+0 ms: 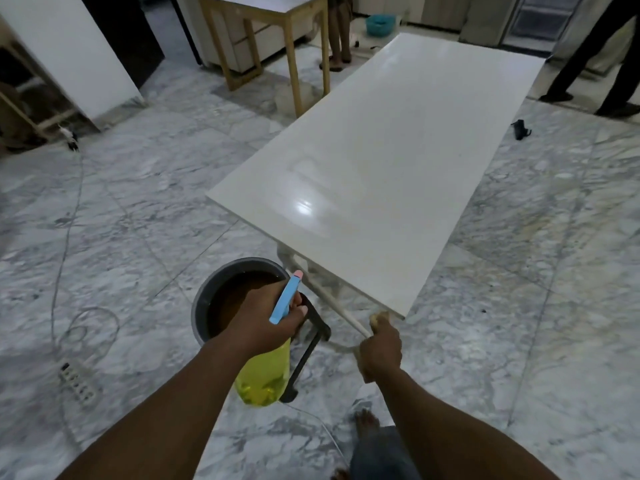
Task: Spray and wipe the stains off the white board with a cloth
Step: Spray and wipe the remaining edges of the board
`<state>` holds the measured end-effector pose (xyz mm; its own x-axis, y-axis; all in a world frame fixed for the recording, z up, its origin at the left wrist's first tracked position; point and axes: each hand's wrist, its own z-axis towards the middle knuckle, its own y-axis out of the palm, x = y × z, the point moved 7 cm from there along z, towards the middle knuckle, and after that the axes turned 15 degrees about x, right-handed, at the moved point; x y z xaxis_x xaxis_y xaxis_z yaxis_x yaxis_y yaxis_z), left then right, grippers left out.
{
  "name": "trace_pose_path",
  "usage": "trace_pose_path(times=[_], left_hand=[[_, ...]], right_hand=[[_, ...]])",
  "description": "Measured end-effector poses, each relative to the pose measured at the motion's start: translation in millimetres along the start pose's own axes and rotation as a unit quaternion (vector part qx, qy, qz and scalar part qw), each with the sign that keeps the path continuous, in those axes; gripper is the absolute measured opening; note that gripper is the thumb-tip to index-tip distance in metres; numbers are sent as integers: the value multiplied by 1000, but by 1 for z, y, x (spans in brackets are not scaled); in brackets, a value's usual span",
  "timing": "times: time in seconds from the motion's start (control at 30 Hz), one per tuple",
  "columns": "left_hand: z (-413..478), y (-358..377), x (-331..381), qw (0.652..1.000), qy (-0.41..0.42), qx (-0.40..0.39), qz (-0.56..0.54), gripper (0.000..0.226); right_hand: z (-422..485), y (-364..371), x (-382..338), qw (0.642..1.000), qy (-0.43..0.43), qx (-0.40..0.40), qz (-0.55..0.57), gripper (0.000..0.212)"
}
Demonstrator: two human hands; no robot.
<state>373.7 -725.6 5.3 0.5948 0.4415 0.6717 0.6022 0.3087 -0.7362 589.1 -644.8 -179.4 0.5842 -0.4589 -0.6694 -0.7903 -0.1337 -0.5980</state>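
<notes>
Facing glossy white board [398, 161], likely part-wiped, gripping yellow spray bottle [265, 375] in left hand [273, 320], pale cloth [379, 317] in right hand [379, 351].

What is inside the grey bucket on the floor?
Dark brown liquid stands in the bucket. The left hand, gripping a yellow spray bottle, covers its near right part, so anything lying there cannot be seen.

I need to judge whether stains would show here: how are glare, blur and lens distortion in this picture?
Head view: bright glare washes out part of the white board near its close end. Head view: dim light, floor and cable at left blurred. Head view: wide-angle lens stretches the scene toward the frame's edges.
</notes>
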Motion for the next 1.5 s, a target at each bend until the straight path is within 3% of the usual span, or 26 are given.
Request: trace_pose_path(times=[0.1, 0.2, 0.3, 0.4, 0.47, 0.6, 0.67, 0.9, 1.1, 1.33, 1.5], left_hand=[[-2, -10, 2, 1000, 15, -2, -21, 12], [-1, -20, 3, 999, 31, -8, -27, 16], [10, -52, -24, 999, 22, 7, -49, 13], [23, -82, -51, 999, 15, 26, -41, 13], [27, -95, -52, 999, 25, 34, -23, 18], [70, -182, -127, 997, -21, 78, 18, 26], [81, -204, -146, 996, -25, 83, 32, 20], [114, -242, -187, 998, -27, 53, -3, 18], [159, -284, -222, 998, 55, 13, -18, 14], [198, -379, -301, 996, 85, 21, -3, 20], [227, -422, -343, 997, 75, 0, 8, 17]], right_hand=[[-31, 14, -31, 994, -62, -75, -49, 43], [-48, 37, -50, 990, 38, -129, 46, 34], [-69, 73, -78, 927, 211, -234, 201, 32], [-76, 92, -129, 887, 214, -296, 284, 34], [-72, 86, -155, 866, 206, -284, 357, 35], [-116, 162, -240, 809, 256, -331, 413, 57], [-127, 184, -259, 772, 279, -364, 439, 58], [-137, 237, -316, 800, 222, -350, 434, 57], [-170, 300, -356, 806, 223, -308, 453, 63], [-230, 402, -406, 779, 240, -299, 497, 70], [-247, 421, -446, 768, 218, -301, 522, 74]])
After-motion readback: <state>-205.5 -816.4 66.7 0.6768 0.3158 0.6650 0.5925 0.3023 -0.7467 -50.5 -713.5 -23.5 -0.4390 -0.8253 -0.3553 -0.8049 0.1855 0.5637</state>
